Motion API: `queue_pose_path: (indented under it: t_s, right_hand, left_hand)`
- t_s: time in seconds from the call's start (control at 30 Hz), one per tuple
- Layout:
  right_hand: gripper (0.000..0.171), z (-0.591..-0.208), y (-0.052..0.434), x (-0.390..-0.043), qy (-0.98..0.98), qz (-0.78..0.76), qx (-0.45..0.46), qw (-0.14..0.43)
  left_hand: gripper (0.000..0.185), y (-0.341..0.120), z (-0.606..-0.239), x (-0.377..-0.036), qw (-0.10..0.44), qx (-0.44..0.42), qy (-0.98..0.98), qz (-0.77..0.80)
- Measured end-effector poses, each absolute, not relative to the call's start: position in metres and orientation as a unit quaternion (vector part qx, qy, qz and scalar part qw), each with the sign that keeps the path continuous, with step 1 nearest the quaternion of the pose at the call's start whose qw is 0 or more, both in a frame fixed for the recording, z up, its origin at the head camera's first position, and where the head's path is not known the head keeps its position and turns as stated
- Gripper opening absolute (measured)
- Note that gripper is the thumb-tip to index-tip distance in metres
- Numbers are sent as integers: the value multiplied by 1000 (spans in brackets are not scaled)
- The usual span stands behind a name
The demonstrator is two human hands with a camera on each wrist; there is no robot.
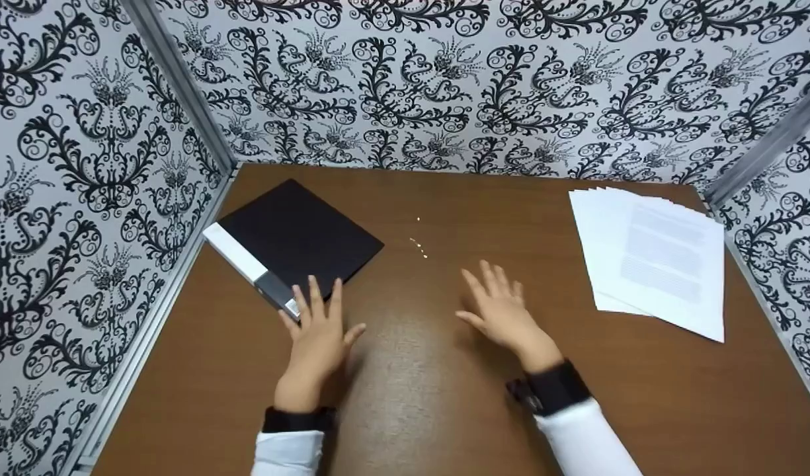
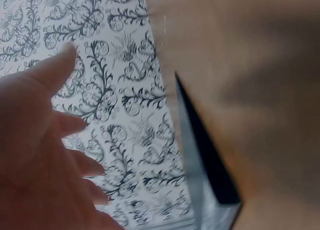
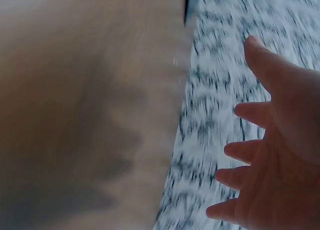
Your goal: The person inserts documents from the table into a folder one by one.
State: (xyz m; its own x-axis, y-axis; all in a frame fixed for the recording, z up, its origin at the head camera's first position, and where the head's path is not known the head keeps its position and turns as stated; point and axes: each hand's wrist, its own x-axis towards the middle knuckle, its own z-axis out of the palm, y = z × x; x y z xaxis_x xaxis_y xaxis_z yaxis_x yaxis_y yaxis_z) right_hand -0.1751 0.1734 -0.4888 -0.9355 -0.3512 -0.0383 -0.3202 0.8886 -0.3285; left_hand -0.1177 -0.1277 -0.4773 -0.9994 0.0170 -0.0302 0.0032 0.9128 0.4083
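Observation:
My left hand is spread with straight fingers, its fingertips overlapping the near corner of a black ring binder in the head view. The binder lies flat at the left, its white and grey spine facing front left; in the left wrist view the binder shows edge-on beyond the hand. My right hand hovers over the table right of the middle, fingers extended, nothing held. A fanned stack of printed white paper sheets lies farther right. In the right wrist view the right hand shows an empty palm.
The brown wooden table is bounded by walls with black and white scroll pattern. Metal frame strips run along the left and right edges. Small bright specks show on the tabletop between binder and papers.

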Motion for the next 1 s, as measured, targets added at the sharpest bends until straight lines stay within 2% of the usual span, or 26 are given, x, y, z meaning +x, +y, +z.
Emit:
queue_pose_path:
  t_s: [0.13,0.3,0.5,0.67,1.0]
  right_hand:
    - [67,-492,128,-204,959,-150,-233,64]
    - [51,-502,72,-238,939,-181,-281,85]
    - [50,-514,28,-257,932,-182,-282,133]
    - [50,-524,8,-258,933,-143,-295,146]
    - [56,-532,13,-257,922,-49,-352,154]
  left_hand:
    - [88,-142,-474,-126,75,-28,978,190]
    - [91,-157,-475,-139,101,-69,974,190]
    - [87,-162,-484,-142,147,-78,968,187]
    - [85,-161,-495,-135,177,-69,964,184]
    - [84,-156,-498,-130,167,-58,964,199]
